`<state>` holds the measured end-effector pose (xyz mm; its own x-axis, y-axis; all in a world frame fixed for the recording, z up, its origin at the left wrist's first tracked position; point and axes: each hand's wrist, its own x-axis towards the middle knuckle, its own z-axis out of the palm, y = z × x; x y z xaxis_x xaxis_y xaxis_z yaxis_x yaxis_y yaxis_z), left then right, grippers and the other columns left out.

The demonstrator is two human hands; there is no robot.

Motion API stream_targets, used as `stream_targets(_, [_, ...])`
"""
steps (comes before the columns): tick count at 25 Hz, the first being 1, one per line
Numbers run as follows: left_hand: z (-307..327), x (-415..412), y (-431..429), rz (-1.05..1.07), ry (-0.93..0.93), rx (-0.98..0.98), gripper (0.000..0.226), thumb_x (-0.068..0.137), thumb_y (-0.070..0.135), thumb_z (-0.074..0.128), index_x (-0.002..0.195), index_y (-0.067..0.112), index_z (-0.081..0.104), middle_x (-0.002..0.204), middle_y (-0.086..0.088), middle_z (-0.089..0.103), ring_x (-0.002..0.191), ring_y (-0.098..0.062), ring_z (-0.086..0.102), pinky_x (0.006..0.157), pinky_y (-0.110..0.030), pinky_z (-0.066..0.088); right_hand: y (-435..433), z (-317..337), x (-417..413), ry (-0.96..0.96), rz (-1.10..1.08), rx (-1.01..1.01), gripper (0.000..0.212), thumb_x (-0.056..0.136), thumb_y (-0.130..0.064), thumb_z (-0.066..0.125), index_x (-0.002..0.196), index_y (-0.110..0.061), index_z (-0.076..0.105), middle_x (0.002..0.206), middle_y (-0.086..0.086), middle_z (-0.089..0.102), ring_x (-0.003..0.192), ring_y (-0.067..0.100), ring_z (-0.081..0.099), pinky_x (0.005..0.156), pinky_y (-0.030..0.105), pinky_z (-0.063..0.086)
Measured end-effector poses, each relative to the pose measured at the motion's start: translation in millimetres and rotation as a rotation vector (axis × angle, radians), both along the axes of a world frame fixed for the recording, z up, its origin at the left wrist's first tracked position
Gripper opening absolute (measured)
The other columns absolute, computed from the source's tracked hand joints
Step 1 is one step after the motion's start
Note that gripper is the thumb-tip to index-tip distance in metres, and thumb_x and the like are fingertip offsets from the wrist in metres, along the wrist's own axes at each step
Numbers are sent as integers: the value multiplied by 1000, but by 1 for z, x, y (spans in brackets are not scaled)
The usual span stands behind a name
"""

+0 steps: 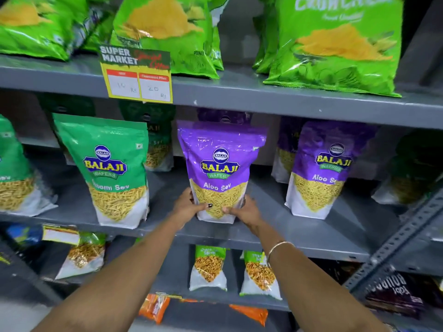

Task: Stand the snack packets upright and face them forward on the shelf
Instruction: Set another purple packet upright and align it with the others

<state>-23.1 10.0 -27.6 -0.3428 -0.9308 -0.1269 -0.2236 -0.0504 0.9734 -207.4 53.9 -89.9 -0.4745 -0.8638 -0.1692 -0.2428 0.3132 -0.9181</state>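
A purple Aloo Sev packet [219, 168] stands upright, label forward, near the front edge of the grey middle shelf [275, 238]. My left hand [189, 207] grips its lower left corner and my right hand [244, 210] grips its lower right corner. A second purple Aloo Sev packet [321, 171] stands to the right, facing forward. To the left stands a green Ratlami Sev packet [110, 168], upright and slightly tilted. More packets stand behind these, partly hidden.
Bright green crisp bags [335, 44] fill the shelf above, with a yellow price card [136, 75] hanging from its edge. Small packets [208, 269] stand on the lower shelf. A perforated metal upright [395, 238] runs along the right.
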Motion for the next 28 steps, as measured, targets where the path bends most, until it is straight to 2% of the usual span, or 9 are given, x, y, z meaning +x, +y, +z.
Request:
stream_targets(7, [10, 21, 32, -15, -70, -35, 55, 69, -3, 74, 119, -2, 52, 124, -20, 62, 100, -21, 59, 82, -28, 44, 36, 13, 17, -13, 32, -1, 117, 13, -71, 79, 113, -13, 60, 121, 13, 63, 113, 25, 60, 98, 44, 51])
stream_targets(10, [12, 25, 39, -20, -78, -40, 57, 70, 0, 75, 122, 0, 51, 124, -17, 62, 102, -22, 59, 82, -25, 42, 56, 43, 35, -55, 19, -9, 92, 38, -42, 90, 116, -6, 58, 122, 15, 65, 113, 28, 62, 99, 45, 50])
stream_targets(13, [13, 26, 41, -33, -91, -55, 61, 71, 6, 76, 125, 3, 49, 126, -15, 61, 113, -26, 58, 83, -25, 41, 64, 54, 41, -124, 43, -11, 66, 62, -14, 84, 120, -1, 55, 123, 15, 64, 113, 30, 62, 96, 41, 51])
stream_targets(18, [14, 29, 40, -56, -157, -33, 72, 66, 22, 81, 128, 7, 46, 130, -9, 59, 120, -26, 55, 93, -29, 43, 62, 50, 40, -115, 58, 1, 68, 62, -19, 84, 121, -4, 54, 126, 14, 63, 118, 30, 59, 100, 45, 49])
stream_targets(20, [22, 31, 32, -192, -344, 16, 82, 59, 39, 84, 126, 10, 48, 124, -3, 59, 116, -20, 55, 98, -30, 43, 68, 57, 38, -80, 47, 30, 77, 64, -22, 82, 129, -4, 45, 135, 14, 54, 126, 29, 51, 105, 43, 44])
stream_targets(22, [44, 28, 27, -407, -768, 175, 56, 76, 38, 70, 117, 5, 51, 109, -7, 61, 111, -23, 57, 97, -34, 46, 77, 62, 27, -1, 8, 65, 92, 68, -30, 79, 141, -6, 28, 146, 12, 39, 136, 28, 38, 112, 41, 36])
stream_targets(24, [66, 17, 32, -615, -1084, 348, 36, 89, 39, 51, 94, 3, 52, 108, -14, 64, 123, -28, 55, 100, -38, 45, 89, 64, 4, 48, -66, 72, 94, 70, -33, 76, 143, -3, 24, 146, 9, 37, 136, 26, 37, 112, 39, 35])
stream_targets(26, [77, -13, 46, -780, -1127, 395, 36, 94, 38, 41, 82, 5, 49, 125, -18, 60, 127, -32, 51, 104, -44, 42, 108, 71, -34, 106, -167, 76, 82, 74, -30, 74, 138, 0, 33, 128, 2, 46, 115, 22, 50, 88, 26, 48])
stream_targets(28, [74, -53, 65, -850, -993, 333, 30, 94, 34, 44, 80, 8, 49, 104, -14, 63, 108, -32, 62, 93, -43, 48, 130, 76, -77, 151, -286, 76, 74, 76, -28, 73, 133, 3, 38, 115, 13, 53, 96, 19, 46, 62, 20, 39])
